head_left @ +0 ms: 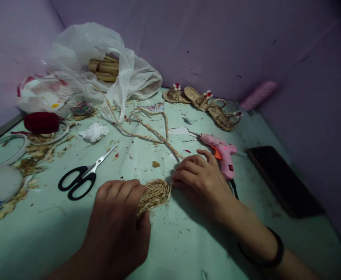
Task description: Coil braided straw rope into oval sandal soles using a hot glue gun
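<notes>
My left hand (119, 221) is closed around one end of an oval coil of braided straw (155, 196), thumb below and fingers on top. The coil's rounded right end sticks out of the grip. Against that end, my right hand (199, 179) has its fingertips pinched together, with the little finger raised. A long straw braid (153, 134) runs from the back of the table and goes under the right hand's fingers, where its end is hidden. A pink glue gun (221, 149) with an orange trigger and a small red light lies just beyond the right hand.
Black-handled scissors (81, 179) lie left of the coil. Small woven straw slippers (199, 99) with red and white beads sit at the back. A dark phone (284, 181) is at right. A plastic bag (141, 77) with dry stalks, dark red yarn (41, 123) and scraps fill the left.
</notes>
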A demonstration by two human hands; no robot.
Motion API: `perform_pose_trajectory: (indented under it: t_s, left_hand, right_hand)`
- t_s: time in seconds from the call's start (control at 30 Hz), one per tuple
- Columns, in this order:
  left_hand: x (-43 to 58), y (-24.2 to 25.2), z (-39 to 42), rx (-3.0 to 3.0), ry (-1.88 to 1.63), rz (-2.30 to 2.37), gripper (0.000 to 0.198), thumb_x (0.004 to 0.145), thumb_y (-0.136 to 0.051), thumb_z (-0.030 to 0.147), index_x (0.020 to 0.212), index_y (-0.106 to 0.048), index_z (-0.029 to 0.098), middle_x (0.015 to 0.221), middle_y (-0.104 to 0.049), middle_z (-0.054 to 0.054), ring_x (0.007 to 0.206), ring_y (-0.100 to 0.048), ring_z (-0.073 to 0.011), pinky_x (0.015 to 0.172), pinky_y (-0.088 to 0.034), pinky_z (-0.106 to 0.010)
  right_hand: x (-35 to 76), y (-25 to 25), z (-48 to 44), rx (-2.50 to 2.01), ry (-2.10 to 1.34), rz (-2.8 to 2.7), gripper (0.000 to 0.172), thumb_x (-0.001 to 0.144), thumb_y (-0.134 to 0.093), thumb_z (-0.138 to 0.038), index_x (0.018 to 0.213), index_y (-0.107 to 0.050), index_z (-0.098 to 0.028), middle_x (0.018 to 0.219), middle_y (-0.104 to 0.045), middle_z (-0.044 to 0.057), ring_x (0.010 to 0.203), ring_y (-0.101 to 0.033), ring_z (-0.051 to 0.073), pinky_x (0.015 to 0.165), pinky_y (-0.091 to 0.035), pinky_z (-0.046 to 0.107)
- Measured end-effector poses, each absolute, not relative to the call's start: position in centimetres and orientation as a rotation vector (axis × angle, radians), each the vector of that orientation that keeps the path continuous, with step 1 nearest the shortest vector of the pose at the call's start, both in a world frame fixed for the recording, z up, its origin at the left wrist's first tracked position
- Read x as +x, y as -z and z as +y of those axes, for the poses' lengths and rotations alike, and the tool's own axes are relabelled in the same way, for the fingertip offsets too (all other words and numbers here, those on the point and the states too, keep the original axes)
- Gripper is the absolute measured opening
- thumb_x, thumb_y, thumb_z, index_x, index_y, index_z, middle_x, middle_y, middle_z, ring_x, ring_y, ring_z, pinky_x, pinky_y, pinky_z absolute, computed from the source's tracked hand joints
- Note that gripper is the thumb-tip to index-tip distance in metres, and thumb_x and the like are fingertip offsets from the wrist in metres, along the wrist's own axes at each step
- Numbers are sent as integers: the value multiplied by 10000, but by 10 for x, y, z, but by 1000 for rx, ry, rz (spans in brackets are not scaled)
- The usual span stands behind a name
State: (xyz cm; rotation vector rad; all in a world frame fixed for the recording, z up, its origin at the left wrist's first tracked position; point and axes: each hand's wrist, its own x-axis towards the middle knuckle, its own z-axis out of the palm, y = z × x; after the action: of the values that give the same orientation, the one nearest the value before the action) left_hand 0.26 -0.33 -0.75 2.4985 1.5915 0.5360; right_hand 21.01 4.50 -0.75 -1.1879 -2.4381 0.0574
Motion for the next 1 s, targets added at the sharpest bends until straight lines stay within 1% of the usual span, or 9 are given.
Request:
perform_pose_trajectory:
  t_s: [0.13,0.23,0.33,0.47,0.53,0.7,0.83,0.93,1.0]
  left_hand:
    - [2,9,-4,2504,-540,1588,214,687,-506,165,889,-575,144,944,-633,-124,834,-528,-281,808,-400,-523]
    - [2,8,-3,2484,-528,1613,211,686,-505,167,882,-581,144,947,-636,-124,838,-533,-283,815,-399,-523]
    - [3,6,-2,2479,-516,1621,198,681,-505,173,858,-588,142,924,-640,-124,826,-538,-285,808,-402,-523]
    - [4,4,-1,2485,-484,1613,179,676,-503,169,829,-592,146,911,-643,-118,810,-544,-277,816,-403,-520]
    - [2,4,0,2488,-507,1574,177,672,-508,162,827,-593,150,918,-643,-114,829,-550,-276,838,-397,-522]
    - [-6,7,5,2479,-665,1354,241,654,-546,100,881,-602,158,936,-638,-86,877,-560,-249,888,-389,-492]
    - [-9,8,6,2502,-702,1262,302,645,-557,64,932,-595,152,938,-640,-85,896,-555,-247,871,-401,-478]
    - [-8,7,6,2472,-694,1293,285,633,-568,79,911,-588,140,923,-637,-93,887,-550,-255,860,-403,-480]
    - [-7,7,5,2451,-697,1305,261,640,-570,98,897,-584,138,925,-631,-97,883,-544,-254,857,-400,-480]
  right_hand:
    - [206,5,49,-1188,-7,-2440,73,798,-658,-244,737,-684,-215,802,-710,-9,828,-560,215,862,-302,425]
    - [204,6,49,-1211,68,-2414,120,793,-653,-229,676,-674,-212,800,-704,1,818,-538,220,802,-314,399]
    - [203,9,44,-1260,94,-2360,184,821,-610,-230,649,-667,-204,730,-690,6,738,-521,201,741,-330,372]
    - [203,13,34,-1333,51,-2284,198,835,-596,-252,665,-686,-202,626,-661,0,643,-497,182,655,-323,347]
    - [203,15,29,-1345,-4,-2274,184,837,-597,-243,691,-704,-207,628,-666,1,633,-503,177,646,-324,343]
    - [206,11,12,-1326,-108,-2314,188,826,-545,-142,767,-713,-203,658,-668,16,641,-522,181,641,-329,344]
    - [204,4,-1,-1406,-90,-2224,136,804,-575,-192,732,-687,-173,656,-652,40,630,-527,192,615,-339,341]
    - [192,5,-8,-1243,-166,-2211,129,809,-549,-170,763,-666,-146,699,-645,60,661,-538,195,614,-371,333]
    - [183,8,-10,-1141,-248,-2258,133,817,-524,-143,784,-653,-151,732,-644,62,676,-539,188,609,-387,317]
